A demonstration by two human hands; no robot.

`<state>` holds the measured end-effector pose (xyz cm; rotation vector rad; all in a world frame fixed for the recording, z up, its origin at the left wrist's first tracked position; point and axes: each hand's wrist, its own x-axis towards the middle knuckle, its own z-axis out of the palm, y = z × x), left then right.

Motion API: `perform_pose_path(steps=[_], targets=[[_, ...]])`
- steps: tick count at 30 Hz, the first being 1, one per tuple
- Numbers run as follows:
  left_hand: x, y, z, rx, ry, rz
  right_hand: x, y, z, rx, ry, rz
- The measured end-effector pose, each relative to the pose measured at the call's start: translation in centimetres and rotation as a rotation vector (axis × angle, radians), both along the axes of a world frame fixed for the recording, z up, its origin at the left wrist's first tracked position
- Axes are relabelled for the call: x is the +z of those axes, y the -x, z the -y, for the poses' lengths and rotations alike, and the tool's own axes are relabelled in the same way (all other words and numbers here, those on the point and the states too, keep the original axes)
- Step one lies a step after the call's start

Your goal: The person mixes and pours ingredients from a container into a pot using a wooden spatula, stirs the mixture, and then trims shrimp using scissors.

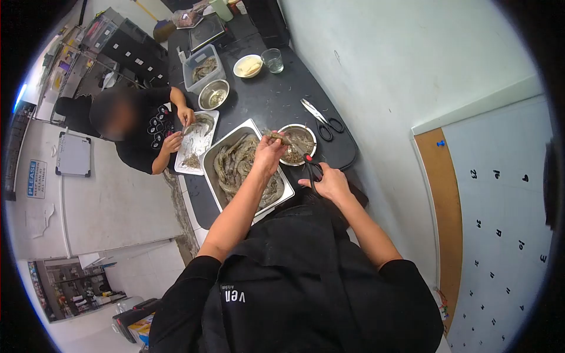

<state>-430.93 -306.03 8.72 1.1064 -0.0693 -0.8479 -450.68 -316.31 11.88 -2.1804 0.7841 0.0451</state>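
Between the fingers of my left hand [271, 154] is a raw shrimp [275, 137], held up at the near edge of a round metal bowl [313, 147]. Trimmings [296, 154] lie in that bowl. My right hand [331, 182] grips black-and-red scissors [309, 160], their blades pointing toward the shrimp. Whether the blades touch it I cannot tell. Below my left forearm stands a deep white-rimmed metal tray [286, 197] heaped with whole grey shrimp [236, 167].
A co-worker [141, 126] handles shrimp over a white tray [196, 144] at left. Second scissors [322, 119] lie on the black table [268, 97]. Beyond are a metal bowl [203, 100], a plastic tub [191, 82], a white bowl [238, 67] and a glass [272, 61]. A wall borders the right.
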Motion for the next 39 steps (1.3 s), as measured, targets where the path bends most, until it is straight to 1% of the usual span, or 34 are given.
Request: perform_pose_path(steps=[3, 6, 11, 15, 16, 17, 18, 20, 21, 23, 25, 27, 31, 33, 34, 36, 37, 39], targets=[[-0.2, 0.3, 0.0, 0.02, 0.001, 0.0, -0.3, -0.6, -0.3, 0.014, 0.035, 0.012], [-0.2, 0.4, -0.2, 0.012, 0.054, -0.008, -0.6, -0.9, -0.4, 0.007, 0.049, 0.032], [0.7, 0.5, -0.3, 0.02, -0.012, -0.002, -1.3, -0.5, -0.5, 0.007, 0.133, 0.106], [0.9, 0.2, -0.5, 0.032, -0.013, -0.015, -2.8, -0.4, -0.3, -0.009, 0.159, 0.165], [0.9, 0.1, -0.7, 0.025, 0.009, -0.017, -2.9, -0.3, -0.1, -0.032, 0.099, 0.173], [0.7, -0.2, -1.0, 0.019, 0.031, -0.018, -2.3, -0.3, 0.0, -0.054, 0.04, 0.182], [0.6, -0.5, -1.2, 0.023, 0.033, -0.016, -1.6, -0.2, 0.3, -0.049, 0.041, 0.183], [0.5, -1.0, -1.7, 0.017, 0.022, -0.04, -0.2, 0.4, 0.7, -0.115, -0.088, 0.168], [0.5, -1.3, -2.3, 0.029, 0.017, -0.037, -0.4, 0.5, 0.7, -0.104, -0.094, 0.169], [0.7, -1.6, -2.4, 0.046, -0.01, -0.014, -0.9, 1.0, 1.6, -0.003, -0.096, 0.102], [1.1, -1.8, -2.6, 0.044, -0.004, 0.011, -1.8, 1.2, 1.9, 0.007, -0.086, 0.066], [1.1, -2.2, -3.1, -0.012, 0.059, 0.069, -1.8, 1.6, 1.8, -0.092, -0.084, 0.085], [1.8, -3.0, -4.0, -0.046, 0.139, 0.014, -1.2, 2.1, 1.6, -0.122, -0.153, 0.12], [1.8, -3.7, -4.4, -0.009, 0.063, -0.054, -0.4, 2.2, 1.0, -0.084, -0.134, 0.207], [1.7, -3.8, -4.6, 0.009, 0.094, -0.068, -0.9, 2.0, 0.7, -0.07, -0.136, 0.209], [1.9, -4.0, -4.9, 0.042, 0.063, -0.061, -2.8, 1.3, 0.1, -0.089, -0.07, 0.468], [2.1, -4.1, -5.1, 0.061, 0.032, -0.056, -3.7, 0.7, 0.0, -0.07, -0.073, 0.47], [2.1, -4.5, -5.6, 0.095, 0.02, -0.045, -4.2, -0.6, -0.3, -0.083, -0.296, 0.206]])
